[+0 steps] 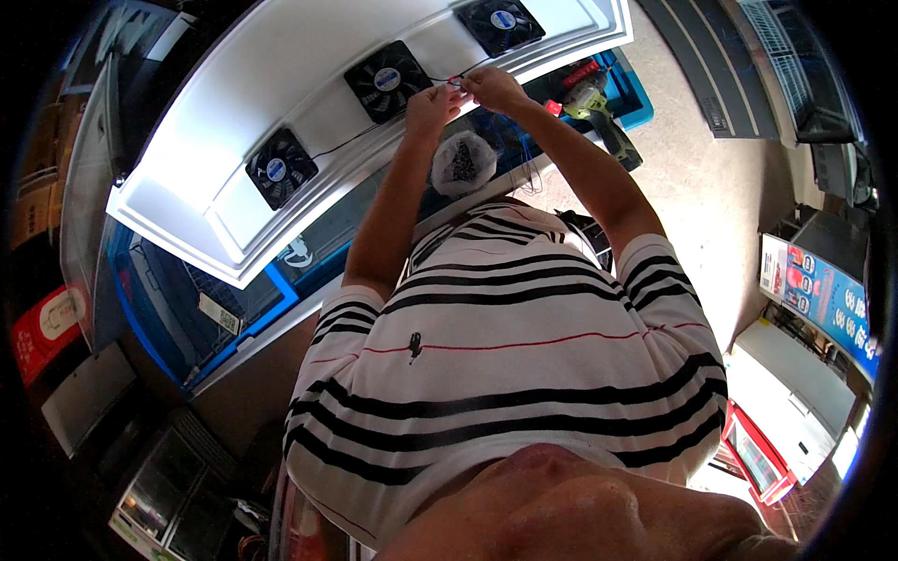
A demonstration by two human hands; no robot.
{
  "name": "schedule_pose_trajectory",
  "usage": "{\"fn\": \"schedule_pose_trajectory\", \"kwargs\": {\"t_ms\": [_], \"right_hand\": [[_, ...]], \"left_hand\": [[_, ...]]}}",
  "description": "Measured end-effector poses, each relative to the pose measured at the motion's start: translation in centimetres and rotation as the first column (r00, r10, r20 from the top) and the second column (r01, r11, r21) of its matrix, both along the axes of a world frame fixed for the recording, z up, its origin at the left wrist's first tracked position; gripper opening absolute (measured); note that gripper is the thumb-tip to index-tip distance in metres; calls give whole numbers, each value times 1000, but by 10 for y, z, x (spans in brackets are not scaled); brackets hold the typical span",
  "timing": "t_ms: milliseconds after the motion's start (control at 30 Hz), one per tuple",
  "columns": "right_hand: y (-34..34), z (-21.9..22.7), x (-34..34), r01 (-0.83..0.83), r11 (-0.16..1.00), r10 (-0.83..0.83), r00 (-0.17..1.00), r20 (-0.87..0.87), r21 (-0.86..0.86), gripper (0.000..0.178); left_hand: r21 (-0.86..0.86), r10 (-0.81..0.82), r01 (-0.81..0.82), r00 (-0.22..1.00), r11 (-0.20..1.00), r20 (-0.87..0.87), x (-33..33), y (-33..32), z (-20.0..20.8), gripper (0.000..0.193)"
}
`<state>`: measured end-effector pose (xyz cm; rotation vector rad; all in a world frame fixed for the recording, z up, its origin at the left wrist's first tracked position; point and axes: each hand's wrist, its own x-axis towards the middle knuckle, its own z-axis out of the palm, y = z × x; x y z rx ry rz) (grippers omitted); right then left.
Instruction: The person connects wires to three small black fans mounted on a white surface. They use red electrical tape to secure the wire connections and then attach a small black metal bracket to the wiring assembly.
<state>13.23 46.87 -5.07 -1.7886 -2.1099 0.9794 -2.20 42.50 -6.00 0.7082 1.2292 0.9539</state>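
Both my hands meet at thin wires [455, 80] with a small red piece, along the near edge of a white panel. My left hand [434, 107] pinches the wire beside the middle black fan [385, 98]. Close by, my right hand [496, 91] has its fingers closed on the same wiring; the exact join is too small to make out. Two more black fans, a right one [524, 30] and a left one [269, 192], sit on the white panel [220, 122]. A dark cable runs from the left fan toward the middle one.
Just under my hands is a clear plastic bag of small dark pieces [462, 161]. A green-and-black power drill [589, 98] lies at the right by a blue tray edge [639, 107]. Below the panel stands a blue-framed case [281, 285]. Appliances and boxes line both sides.
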Motion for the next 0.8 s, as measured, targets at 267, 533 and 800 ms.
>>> {"fn": "schedule_pose_trajectory", "kwargs": {"t_ms": [267, 533, 800], "right_hand": [[1, 14, 2, -78, 990, 65, 992, -105, -117, 40], [-10, 41, -7, -31, 957, -23, 983, -182, -288, 39], [-33, -3, 9, -32, 968, -8, 988, -156, -251, 37]], "left_hand": [[-266, 106, 71, 798, 961, 594, 12, 21, -8, 40], [-115, -140, 259, 784, 959, 605, 0, 23, -15, 41], [-44, -181, 438, 457, 898, 871, -4, 34, -36, 32]]}}
